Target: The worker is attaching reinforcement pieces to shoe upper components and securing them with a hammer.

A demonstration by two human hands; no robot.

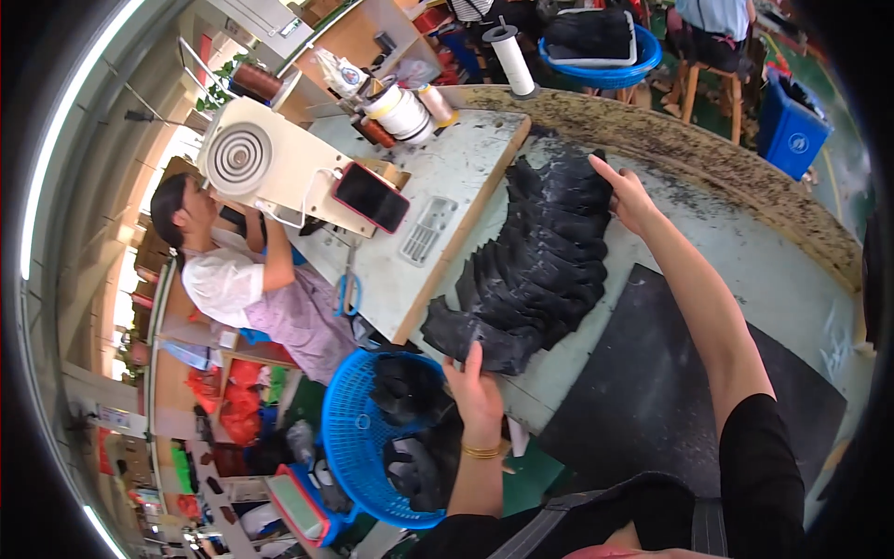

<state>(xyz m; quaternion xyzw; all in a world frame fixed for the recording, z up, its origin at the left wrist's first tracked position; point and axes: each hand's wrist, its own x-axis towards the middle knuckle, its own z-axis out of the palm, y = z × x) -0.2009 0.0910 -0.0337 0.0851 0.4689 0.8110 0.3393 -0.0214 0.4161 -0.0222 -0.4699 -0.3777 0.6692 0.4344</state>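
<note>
A long row of overlapping black cut pieces (540, 261), leather-like and scalloped along the edges, lies fanned out on the pale worktable (689, 238). At its near end my left hand (477, 401) pinches the edge of the nearest piece, thumb on top. A gold-coloured bangle circles that wrist. My right hand (631, 197) grips the row's far right edge, one finger stretched along it and the other fingertips partly hidden. Below my left hand stands a blue plastic basket (346, 447) holding more black pieces (410, 387).
A dark mat (643, 373) covers the table nearer me. Left of the row, a raised board edge (466, 224) borders a sewing machine (279, 163), phone (371, 197), blue-handled scissors (348, 291) and thread cones (400, 110). A co-worker (233, 270) sits there. A thread spool (510, 61) stands beyond.
</note>
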